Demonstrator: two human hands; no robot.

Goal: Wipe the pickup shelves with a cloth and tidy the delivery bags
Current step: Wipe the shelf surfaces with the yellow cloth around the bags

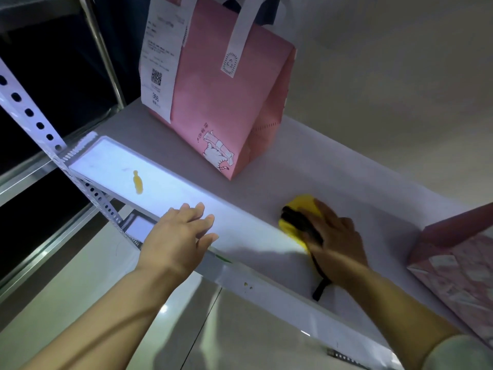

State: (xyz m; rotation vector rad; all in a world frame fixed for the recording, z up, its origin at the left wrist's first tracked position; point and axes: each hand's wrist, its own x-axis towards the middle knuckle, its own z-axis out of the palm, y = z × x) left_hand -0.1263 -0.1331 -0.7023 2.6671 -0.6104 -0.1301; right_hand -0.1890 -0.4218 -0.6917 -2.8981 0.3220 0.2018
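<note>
Yellow cloth (298, 217) lies pressed flat on the white shelf (266, 182) under the right hand (330, 236), whose fingers are spread over it and over a black strap or band that trails off the shelf's front edge at 5 o'clock. The left hand (181, 233) rests released, fingers loose, on the shelf's front lip and grasps nothing. A yellow spill (138, 182) sits at 9 o'clock from the cloth, well apart from it and not yet wiped. The pink delivery bag (221, 102) with its long receipt (160, 62) stands upright at 11 o'clock, toward the back. A second pink bag (458, 271) lies at 3 o'clock. A wide sweep toward the spill could smear it along the shelf or knock the upright bag over; the dangling strap might also drag through the wet patch.
</note>
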